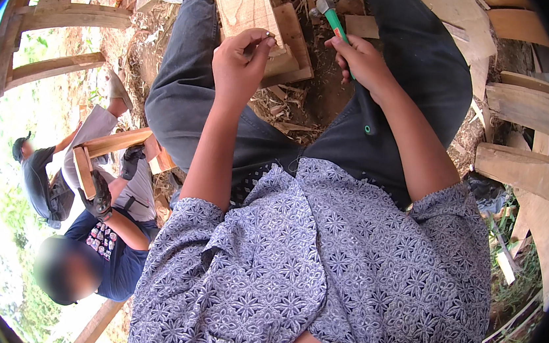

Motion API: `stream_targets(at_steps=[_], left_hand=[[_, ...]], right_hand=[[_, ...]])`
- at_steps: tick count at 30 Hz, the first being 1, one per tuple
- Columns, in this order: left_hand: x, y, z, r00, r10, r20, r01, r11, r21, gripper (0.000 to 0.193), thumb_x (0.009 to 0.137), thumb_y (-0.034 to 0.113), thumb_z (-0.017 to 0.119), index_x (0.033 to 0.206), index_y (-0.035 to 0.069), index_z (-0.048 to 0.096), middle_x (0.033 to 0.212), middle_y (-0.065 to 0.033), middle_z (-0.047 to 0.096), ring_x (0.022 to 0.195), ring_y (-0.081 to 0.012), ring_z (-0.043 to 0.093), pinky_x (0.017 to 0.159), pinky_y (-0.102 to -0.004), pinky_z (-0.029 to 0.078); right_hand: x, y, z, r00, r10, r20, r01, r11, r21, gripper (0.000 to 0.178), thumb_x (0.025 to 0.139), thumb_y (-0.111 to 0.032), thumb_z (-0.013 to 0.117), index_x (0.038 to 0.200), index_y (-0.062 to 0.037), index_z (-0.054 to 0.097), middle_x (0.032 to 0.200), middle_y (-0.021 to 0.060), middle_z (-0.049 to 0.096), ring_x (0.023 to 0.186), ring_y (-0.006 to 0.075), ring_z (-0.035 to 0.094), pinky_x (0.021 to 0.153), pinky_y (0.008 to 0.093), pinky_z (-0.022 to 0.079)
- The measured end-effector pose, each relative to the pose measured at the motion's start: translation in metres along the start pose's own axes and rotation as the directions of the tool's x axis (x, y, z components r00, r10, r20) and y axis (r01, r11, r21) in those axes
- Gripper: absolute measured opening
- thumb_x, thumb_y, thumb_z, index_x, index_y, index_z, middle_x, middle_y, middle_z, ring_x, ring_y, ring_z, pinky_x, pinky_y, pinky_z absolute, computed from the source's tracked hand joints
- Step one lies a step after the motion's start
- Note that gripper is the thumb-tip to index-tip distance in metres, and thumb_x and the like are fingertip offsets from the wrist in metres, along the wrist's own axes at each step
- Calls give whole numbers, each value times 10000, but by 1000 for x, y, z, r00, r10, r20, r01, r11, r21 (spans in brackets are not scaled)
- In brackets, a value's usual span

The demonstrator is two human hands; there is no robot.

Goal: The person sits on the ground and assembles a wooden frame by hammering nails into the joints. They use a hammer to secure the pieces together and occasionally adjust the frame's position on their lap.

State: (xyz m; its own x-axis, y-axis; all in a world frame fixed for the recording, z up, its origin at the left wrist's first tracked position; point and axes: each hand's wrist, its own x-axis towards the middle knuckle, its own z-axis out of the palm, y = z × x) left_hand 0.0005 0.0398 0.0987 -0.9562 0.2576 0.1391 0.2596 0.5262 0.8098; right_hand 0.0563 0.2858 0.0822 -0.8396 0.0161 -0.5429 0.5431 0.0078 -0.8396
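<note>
My left hand [240,64] is closed in a pinch at the near end of a pale wooden board [243,0]. Between thumb and forefinger a small shiny nail tip [270,35] shows; the rest of it is hidden by the fingers. To the right, my right hand [364,64] grips a claw hammer [334,21] with a green and black handle. Its metal head points up and away, apart from the board, and the handle's butt hangs over my lap. Beneath the board lie further wooden pieces [293,44], between my legs.
Curved wooden slabs [525,106] are piled along the right side. Wood shavings and scraps [287,110] litter the ground. At the left, a gloved co-worker [115,242] holds a wooden frame [115,143]; another person [43,175] is beyond. A timber rack [65,16] stands far left.
</note>
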Motion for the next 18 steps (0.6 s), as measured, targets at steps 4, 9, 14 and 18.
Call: stream_targets(at_steps=[4, 9, 14, 18], left_hand=[[0, -2, 1, 1000, 10, -2, -10, 1000, 24, 142, 953, 91, 725, 1053, -8, 741, 910, -62, 764, 850, -75, 686, 775, -236, 522], [-2, 6, 0, 1000, 17, -20, -17, 999, 41, 129, 956, 91, 720, 1044, -1, 739, 890, -61, 758, 830, -76, 681, 762, -239, 521], [-6, 6, -1, 998, 56, -42, -56, 998, -2, 119, 941, 91, 731, 1023, 4, 734, 874, -68, 751, 801, -87, 680, 740, -250, 521], [-12, 18, -6, 993, 104, -48, -98, 988, 117, 104, 895, 91, 754, 981, 35, 737, 839, -73, 736, 762, -151, 676, 729, -294, 498]], right_hand=[[1, 0, 0, 1000, 10, -2, -10, 1000, -3, 394, 1076, -390, 520, 1176, -36, 662, 739, -32, 530, 621, 68, 518, 585, 273, 486], [1, 0, 1, 1000, 2, -4, -2, 1000, -20, 397, 1076, -392, 517, 1175, -36, 665, 739, -31, 531, 625, 71, 523, 586, 275, 487], [-5, -2, 2, 1000, 26, 13, -26, 999, -24, 398, 1080, -410, 511, 1216, -65, 657, 742, -55, 491, 627, 52, 496, 595, 259, 481], [-16, -8, 2, 999, 33, 22, -33, 999, -17, 400, 1083, -414, 509, 1237, -75, 653, 737, -67, 468, 617, 40, 483, 592, 248, 476]])
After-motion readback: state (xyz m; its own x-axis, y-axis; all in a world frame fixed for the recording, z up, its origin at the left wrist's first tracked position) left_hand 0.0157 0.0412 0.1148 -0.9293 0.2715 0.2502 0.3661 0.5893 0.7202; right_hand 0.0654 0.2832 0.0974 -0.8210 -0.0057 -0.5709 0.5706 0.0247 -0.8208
